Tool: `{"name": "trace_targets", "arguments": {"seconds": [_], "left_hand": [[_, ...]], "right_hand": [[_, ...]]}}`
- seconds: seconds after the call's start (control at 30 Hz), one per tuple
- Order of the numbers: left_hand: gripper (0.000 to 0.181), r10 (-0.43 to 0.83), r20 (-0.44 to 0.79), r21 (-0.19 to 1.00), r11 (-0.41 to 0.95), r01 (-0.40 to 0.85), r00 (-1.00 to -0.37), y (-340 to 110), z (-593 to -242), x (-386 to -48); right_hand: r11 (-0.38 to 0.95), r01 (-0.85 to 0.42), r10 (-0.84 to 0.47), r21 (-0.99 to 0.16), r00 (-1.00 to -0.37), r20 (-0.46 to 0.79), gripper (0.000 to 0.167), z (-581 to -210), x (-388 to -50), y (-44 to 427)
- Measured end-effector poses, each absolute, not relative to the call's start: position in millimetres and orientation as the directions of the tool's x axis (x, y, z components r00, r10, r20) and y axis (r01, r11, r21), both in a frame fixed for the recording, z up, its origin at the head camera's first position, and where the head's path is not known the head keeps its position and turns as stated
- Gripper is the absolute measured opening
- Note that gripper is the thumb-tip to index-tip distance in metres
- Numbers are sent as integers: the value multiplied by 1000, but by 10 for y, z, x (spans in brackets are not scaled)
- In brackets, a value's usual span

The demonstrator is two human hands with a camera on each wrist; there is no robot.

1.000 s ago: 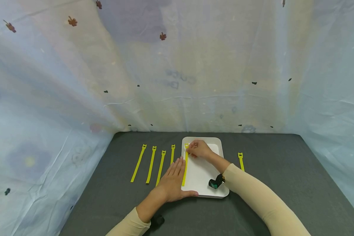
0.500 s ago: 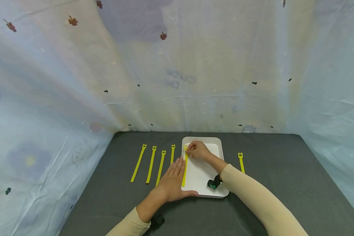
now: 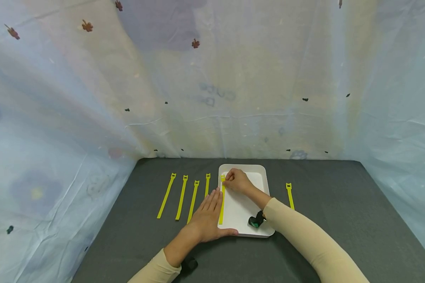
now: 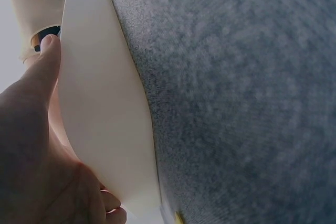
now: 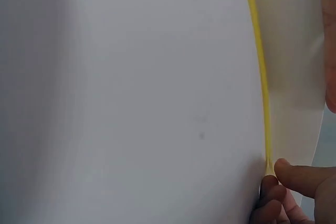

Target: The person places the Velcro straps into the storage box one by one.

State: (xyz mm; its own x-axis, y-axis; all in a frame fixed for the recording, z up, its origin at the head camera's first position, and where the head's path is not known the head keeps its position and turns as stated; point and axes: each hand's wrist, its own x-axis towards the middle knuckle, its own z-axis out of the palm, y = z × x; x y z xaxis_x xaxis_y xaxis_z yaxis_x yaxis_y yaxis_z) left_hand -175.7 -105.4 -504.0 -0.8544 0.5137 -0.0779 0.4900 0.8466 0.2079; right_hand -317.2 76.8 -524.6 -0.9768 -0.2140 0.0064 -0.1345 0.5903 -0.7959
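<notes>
A yellow cable tie (image 3: 222,204) with a slotted head lies lengthwise inside the white tray (image 3: 246,232), along its left wall. My right hand (image 3: 238,181) pinches this tie close to its head, between thumb and fingertips, as the right wrist view also shows on the strap (image 5: 262,77). Straight-fingered, my left hand (image 3: 207,220) rests on the tray's left rim near the front corner, its thumb stretched along the front edge. In the left wrist view the tray's outer wall (image 4: 105,93) stands beside that hand (image 4: 47,145).
Several more yellow cable ties lie on the dark grey tablecloth (image 3: 326,228) left of the tray, such as the leftmost tie (image 3: 167,195); my left hand covers part of some. Another tie (image 3: 289,195) lies right of the tray, partly behind my right sleeve (image 3: 311,236). A curtain (image 3: 233,118) hangs behind.
The pinched tie has shifted slightly toward me and left, against the tray's left wall, with my right hand moving along a little. My left hand has stayed in place.
</notes>
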Motion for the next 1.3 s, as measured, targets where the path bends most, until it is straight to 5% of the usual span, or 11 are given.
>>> {"name": "trace_targets", "arguments": {"seconds": [0.83,1.3], "left_hand": [[135,488,-95,190,864,465,-868,-1036,-5040,-1754],[137,484,-97,211,864,457,-870,-1039,-5054,-1774]], "right_hand": [[550,-246,-352,-798,-935,45,15,-4739,-2918,1194],[532,-205,-307,-822,-951,38,16,-4530,-2719,1714]]}}
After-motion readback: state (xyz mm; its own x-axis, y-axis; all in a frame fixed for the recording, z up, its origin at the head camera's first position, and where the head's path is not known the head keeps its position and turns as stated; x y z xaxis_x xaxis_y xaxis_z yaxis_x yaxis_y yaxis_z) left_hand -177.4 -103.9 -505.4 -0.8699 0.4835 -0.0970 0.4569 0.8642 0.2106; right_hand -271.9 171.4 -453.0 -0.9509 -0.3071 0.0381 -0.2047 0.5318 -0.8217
